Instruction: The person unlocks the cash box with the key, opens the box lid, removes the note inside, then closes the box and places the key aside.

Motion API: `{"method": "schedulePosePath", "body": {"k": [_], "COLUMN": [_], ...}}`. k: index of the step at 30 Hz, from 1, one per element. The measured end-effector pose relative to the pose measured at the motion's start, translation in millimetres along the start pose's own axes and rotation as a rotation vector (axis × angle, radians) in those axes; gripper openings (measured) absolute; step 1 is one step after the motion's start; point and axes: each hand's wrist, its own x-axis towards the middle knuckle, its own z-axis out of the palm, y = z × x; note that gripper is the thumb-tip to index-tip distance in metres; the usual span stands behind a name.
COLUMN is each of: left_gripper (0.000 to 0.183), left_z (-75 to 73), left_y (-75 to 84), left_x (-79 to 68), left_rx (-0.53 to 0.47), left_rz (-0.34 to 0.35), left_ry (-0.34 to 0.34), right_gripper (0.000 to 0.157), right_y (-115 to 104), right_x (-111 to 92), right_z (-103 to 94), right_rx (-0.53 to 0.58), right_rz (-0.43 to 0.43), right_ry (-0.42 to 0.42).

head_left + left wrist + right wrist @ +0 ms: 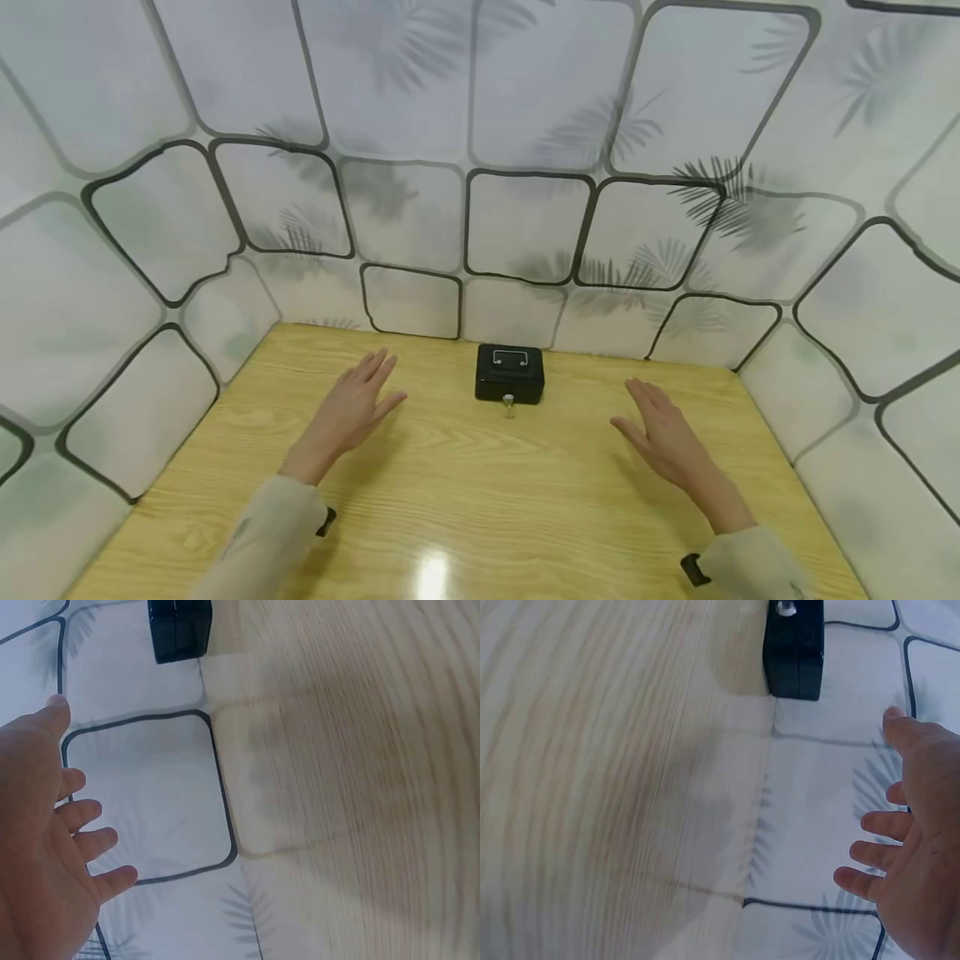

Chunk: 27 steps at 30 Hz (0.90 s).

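Note:
A small black cash box (510, 373) with a wire handle on its lid sits near the back of the wooden table. A key (509, 405) sticks out of the lock on its front side. To the left of the box, my left hand (348, 417) hovers over the table with fingers extended and thumb spread, holding nothing. My right hand (667, 437) is held likewise to the right of the box, palm turned inward. Both wrist views show part of the box at the top, apart from the left fingers (96, 844) and the right fingers (874, 855).
The light wooden table (450, 483) meets a padded-looking patterned wall covering (525, 225) at the back, left and right. Close behind the box stands the back wall. Dark bands (693, 570) show at both sleeve cuffs.

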Motion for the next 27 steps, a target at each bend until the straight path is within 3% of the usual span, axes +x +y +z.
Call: {"method": "schedulePosePath", "body": {"k": [6,17,27], "left_gripper": [0.066,0.070,0.064], "left_z": [10.6,46.4,70.5], "left_y": [12.5,34.5,47.7], "left_x": [19.5,46.2,69.0], "left_rx": [-0.087,-0.218,-0.320], "left_rz": [0.035,-0.070,-0.115], "left_ry": [0.035,-0.103,-0.111], "right_gripper": [0.069,0.067,0.064], "right_y": [-14.3,-25.3,-26.0], "right_x": [22.8,51.3,67.6], "right_z": [17.2,54.6,68.8], "right_rx": [0.049,0.153,0.179], "right_rz": [0.005,0.047,0.067], "right_ry": [-0.003,-0.012,-0.016]}}
